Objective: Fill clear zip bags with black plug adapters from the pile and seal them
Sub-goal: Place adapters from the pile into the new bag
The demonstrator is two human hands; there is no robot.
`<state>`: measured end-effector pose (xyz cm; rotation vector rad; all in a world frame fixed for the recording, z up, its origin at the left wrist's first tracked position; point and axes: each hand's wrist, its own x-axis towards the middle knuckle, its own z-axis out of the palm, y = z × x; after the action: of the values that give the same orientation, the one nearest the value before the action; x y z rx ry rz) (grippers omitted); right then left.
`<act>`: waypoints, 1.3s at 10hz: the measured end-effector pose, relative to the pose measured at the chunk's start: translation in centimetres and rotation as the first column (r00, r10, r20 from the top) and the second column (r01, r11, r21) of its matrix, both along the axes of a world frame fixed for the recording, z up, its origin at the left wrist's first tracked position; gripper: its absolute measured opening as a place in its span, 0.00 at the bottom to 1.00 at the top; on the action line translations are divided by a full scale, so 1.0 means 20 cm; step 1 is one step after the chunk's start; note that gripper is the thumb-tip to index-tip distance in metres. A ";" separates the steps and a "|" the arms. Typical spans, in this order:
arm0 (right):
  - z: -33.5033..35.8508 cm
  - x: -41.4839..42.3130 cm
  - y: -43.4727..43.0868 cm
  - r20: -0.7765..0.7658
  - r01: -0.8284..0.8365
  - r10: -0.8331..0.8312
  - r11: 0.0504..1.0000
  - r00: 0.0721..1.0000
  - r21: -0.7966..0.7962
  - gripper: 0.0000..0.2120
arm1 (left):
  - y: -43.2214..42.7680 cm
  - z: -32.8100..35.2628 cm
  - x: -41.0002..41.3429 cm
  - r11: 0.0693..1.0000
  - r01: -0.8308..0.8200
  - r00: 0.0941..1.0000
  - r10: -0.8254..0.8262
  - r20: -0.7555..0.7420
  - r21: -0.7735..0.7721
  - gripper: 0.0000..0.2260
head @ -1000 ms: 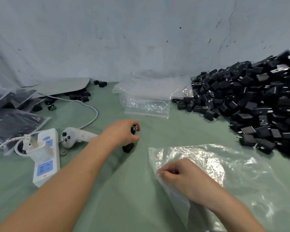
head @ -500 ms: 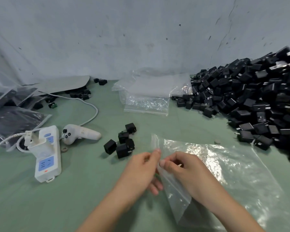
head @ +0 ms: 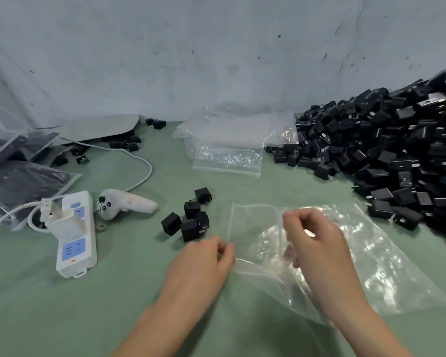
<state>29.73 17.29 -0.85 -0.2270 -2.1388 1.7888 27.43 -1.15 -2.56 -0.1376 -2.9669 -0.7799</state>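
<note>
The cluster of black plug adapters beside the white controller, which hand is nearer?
Left. The left hand pinches the clear zip bag's edge just in front of the cluster; the right hand holds the bag farther right.

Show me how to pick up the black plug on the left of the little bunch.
Pinch the leftmost adapter by its two flat side faces, coming down from above and the left. It is a small box; its left side is free, while the other adapters crowd its right.

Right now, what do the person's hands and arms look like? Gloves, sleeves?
The left hand and right hand are bare: no gloves, rings or watch visible. The left forearm and right forearm show no sleeve up to the frame's edge.
</note>
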 end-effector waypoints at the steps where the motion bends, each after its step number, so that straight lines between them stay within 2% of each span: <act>1: 0.01 0.02 -0.01 -0.034 -0.069 0.070 0.996 0.997 0.051 0.08 | -0.05 0.04 -0.05 0.995 -0.080 0.941 0.055 -0.334 -0.062 0.14; 2: -0.02 0.01 -0.03 0.056 -0.146 0.140 0.983 0.989 0.115 0.09 | -0.14 0.04 -0.16 0.964 -0.089 0.918 -0.018 -0.395 -0.250 0.25; 3: -0.05 -0.01 -0.04 0.119 -0.174 0.160 0.977 0.980 0.121 0.08 | -0.19 -0.02 -0.30 0.922 -0.030 0.989 -0.028 -0.143 -0.386 0.35; 5: -0.11 -0.06 -0.06 0.235 -0.231 0.196 0.964 0.952 0.130 0.10 | -0.15 -0.04 -0.50 0.911 0.028 0.988 -0.087 -0.127 -0.411 0.30; 6: -0.13 -0.07 -0.06 0.256 -0.256 0.208 0.952 0.944 0.169 0.11 | -0.16 0.02 -0.63 0.880 0.120 0.993 -0.100 0.067 -0.459 0.29; 7: -0.13 -0.08 -0.06 0.258 -0.254 0.206 0.953 0.944 0.165 0.10 | -0.11 0.04 -0.66 0.885 0.137 0.990 -0.113 0.079 -0.445 0.20; 8: -0.13 -0.09 -0.05 0.254 -0.240 0.198 0.960 0.947 0.145 0.10 | -0.08 -0.03 -0.57 0.911 0.025 0.982 -0.099 -0.160 -0.412 0.12; 9: -0.13 -0.09 -0.06 0.246 -0.213 0.177 0.969 0.953 0.124 0.09 | -0.09 -0.04 -0.49 0.936 -0.015 0.961 -0.083 -0.262 -0.351 0.09; 10: -0.13 -0.08 -0.07 0.234 -0.198 0.162 0.970 0.959 0.139 0.09 | -0.09 -0.03 -0.43 0.958 -0.059 0.968 -0.014 -0.250 -0.282 0.07; 11: -0.12 -0.06 -0.08 0.217 -0.193 0.150 0.963 0.965 0.190 0.10 | -0.07 0.09 -0.36 0.826 -0.124 0.990 0.139 0.015 0.550 0.06; 12: -0.11 -0.06 -0.11 0.205 -0.190 0.140 0.950 0.969 0.249 0.11 | 0.00 0.23 -0.21 -0.095 -0.320 0.923 -0.255 0.288 0.942 0.04; 13: -0.12 -0.05 -0.14 0.202 -0.190 0.140 0.948 0.969 0.257 0.11 | 0.12 0.23 -0.08 -0.245 -0.388 0.872 -0.409 0.268 0.888 0.04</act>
<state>28.65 14.41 -3.35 -0.1480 -2.5748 1.5816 25.86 1.18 1.98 0.2085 -1.2540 -3.2891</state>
